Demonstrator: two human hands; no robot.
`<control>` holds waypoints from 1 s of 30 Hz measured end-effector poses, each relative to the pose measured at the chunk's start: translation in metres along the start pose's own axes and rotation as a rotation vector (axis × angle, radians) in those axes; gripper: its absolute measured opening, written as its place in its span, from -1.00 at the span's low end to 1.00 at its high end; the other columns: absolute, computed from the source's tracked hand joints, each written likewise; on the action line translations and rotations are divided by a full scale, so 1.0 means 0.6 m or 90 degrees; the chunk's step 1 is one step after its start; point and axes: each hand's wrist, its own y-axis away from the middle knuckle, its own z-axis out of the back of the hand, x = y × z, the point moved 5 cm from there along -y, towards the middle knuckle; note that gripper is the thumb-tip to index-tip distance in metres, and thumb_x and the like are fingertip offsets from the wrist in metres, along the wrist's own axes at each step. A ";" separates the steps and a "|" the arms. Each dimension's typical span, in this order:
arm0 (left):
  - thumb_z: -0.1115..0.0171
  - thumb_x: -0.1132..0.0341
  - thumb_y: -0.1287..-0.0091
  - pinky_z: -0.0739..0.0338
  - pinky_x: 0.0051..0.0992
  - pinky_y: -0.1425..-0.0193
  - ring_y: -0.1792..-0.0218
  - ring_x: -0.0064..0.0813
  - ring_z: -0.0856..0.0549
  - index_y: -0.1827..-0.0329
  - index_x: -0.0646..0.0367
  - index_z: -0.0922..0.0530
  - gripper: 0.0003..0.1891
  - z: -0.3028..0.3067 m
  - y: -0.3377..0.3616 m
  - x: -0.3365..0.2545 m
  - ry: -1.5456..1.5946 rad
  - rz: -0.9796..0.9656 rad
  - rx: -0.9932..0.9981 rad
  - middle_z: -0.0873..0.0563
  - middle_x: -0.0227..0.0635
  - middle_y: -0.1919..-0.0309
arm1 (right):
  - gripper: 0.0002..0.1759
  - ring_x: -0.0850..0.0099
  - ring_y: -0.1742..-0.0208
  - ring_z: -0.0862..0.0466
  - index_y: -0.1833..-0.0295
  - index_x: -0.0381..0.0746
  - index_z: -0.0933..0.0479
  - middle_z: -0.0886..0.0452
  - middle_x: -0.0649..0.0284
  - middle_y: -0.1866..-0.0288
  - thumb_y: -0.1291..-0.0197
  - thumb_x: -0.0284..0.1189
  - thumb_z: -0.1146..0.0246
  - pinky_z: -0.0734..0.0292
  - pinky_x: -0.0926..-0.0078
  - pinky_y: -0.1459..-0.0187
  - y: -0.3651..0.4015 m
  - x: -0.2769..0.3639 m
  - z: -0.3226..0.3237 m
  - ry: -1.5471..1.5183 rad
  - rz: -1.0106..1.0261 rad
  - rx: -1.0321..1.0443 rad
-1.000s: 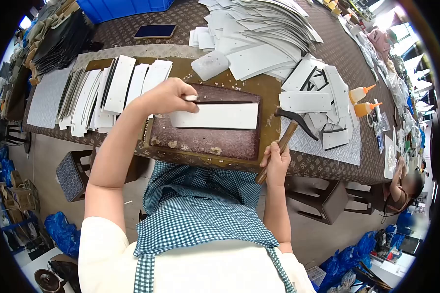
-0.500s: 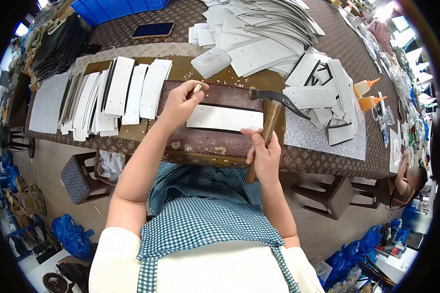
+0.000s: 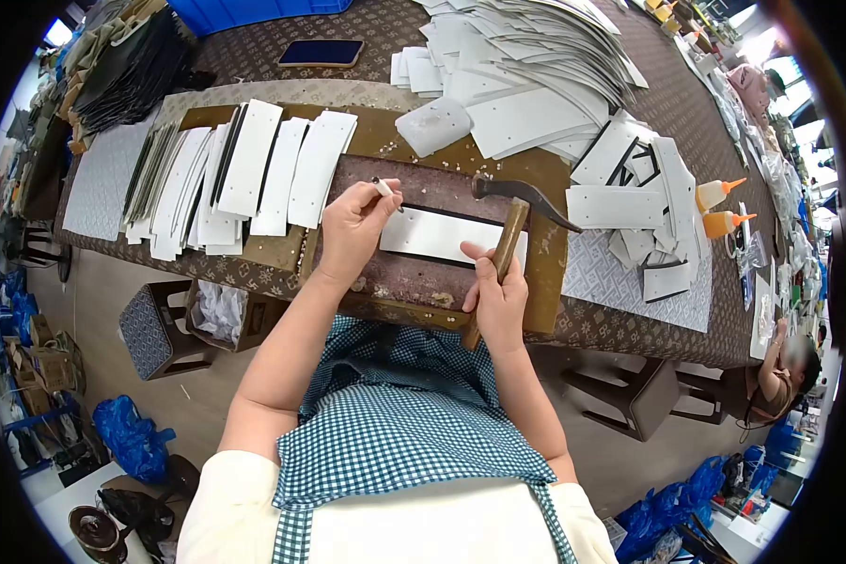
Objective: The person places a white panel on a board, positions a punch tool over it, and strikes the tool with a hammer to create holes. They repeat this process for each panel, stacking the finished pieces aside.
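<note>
A white strip (image 3: 442,235) with dark edging lies on the worn reddish-brown block (image 3: 414,277) in front of me. Pinched in the fingers of my left hand (image 3: 355,230) is a short white hole punch (image 3: 383,187), held upright-ish with its lower tip close over the strip's left end. My right hand (image 3: 500,299) is wrapped round the wooden handle of a hammer (image 3: 509,235). Its dark, curved metal head is raised above the far right of the block, and the fingertips overlap the strip's near edge.
White strips (image 3: 251,160) stand in an overlapping row at left. More white pieces (image 3: 616,207) are heaped at right, beside orange-tipped glue bottles (image 3: 724,224). A large white stack (image 3: 536,94), a phone (image 3: 321,53) and a blue bin (image 3: 254,11) sit farther back.
My left hand has brought the punch down and towards the strip's left end, tilting it more upright. The hammer stays in my right hand, its head slightly shifted. The whole view has shifted a little.
</note>
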 end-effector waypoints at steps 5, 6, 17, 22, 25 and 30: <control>-0.39 0.38 -0.34 -0.53 -0.58 0.24 0.35 -0.61 -0.64 0.15 0.30 -0.72 -0.85 -0.015 0.002 -0.001 -0.039 -0.049 0.016 -0.79 -0.32 0.20 | -0.80 0.62 0.65 -0.54 0.01 -0.32 -0.40 -0.73 0.08 -0.09 -0.52 -0.38 -0.14 -0.45 0.67 0.61 -0.002 -0.004 0.001 0.006 0.004 0.004; -0.39 0.38 -0.34 -0.53 -0.58 0.25 0.35 -0.60 -0.65 0.16 0.30 -0.72 -0.85 -0.016 0.003 -0.002 -0.039 -0.053 0.018 -0.79 -0.31 0.20 | -0.80 0.62 0.65 -0.54 0.01 -0.32 -0.40 -0.73 0.08 -0.09 -0.52 -0.38 -0.14 -0.44 0.67 0.61 -0.002 -0.004 0.001 0.005 0.004 0.003; -0.39 0.42 -0.32 -0.61 -0.52 0.23 0.31 -0.47 -0.73 0.12 0.24 -0.72 -0.87 -0.033 -0.002 -0.023 -0.179 -0.184 0.078 -0.75 -0.30 0.26 | -0.85 0.65 0.66 -0.49 0.09 -0.29 -0.42 -0.66 0.25 0.41 -0.49 -0.42 -0.16 -0.38 0.67 0.63 -0.003 0.037 -0.004 0.079 -0.073 0.068; -0.38 0.41 -0.31 -0.61 -0.47 0.25 0.34 -0.39 -0.73 0.14 0.21 -0.72 -0.88 -0.031 -0.006 -0.021 -0.182 -0.181 0.078 -0.72 -0.29 0.30 | -0.89 0.72 0.65 -0.42 0.06 -0.30 -0.42 -0.53 0.34 0.46 -0.46 -0.50 -0.19 -0.31 0.72 0.62 -0.018 0.259 -0.034 0.159 0.159 0.199; -0.38 0.36 -0.31 -0.60 -0.39 0.25 0.35 -0.28 -0.71 0.15 0.18 -0.70 -0.87 -0.033 -0.008 -0.026 -0.171 -0.193 0.077 -0.69 -0.26 0.35 | -0.83 0.75 0.62 -0.38 0.03 -0.31 -0.41 -0.50 0.37 0.45 -0.49 -0.43 -0.20 -0.28 0.77 0.60 -0.001 0.357 -0.050 0.070 0.340 0.193; -0.37 0.34 -0.32 -0.60 -0.34 0.26 0.36 -0.22 -0.69 0.21 0.18 -0.68 -0.89 -0.036 -0.012 -0.016 -0.177 -0.265 0.073 -0.67 -0.25 0.36 | -0.82 0.39 0.59 -0.54 0.08 -0.32 -0.41 -0.48 0.13 0.55 -0.39 -0.47 -0.26 -0.45 0.35 0.49 -0.016 0.280 -0.059 0.491 0.305 0.199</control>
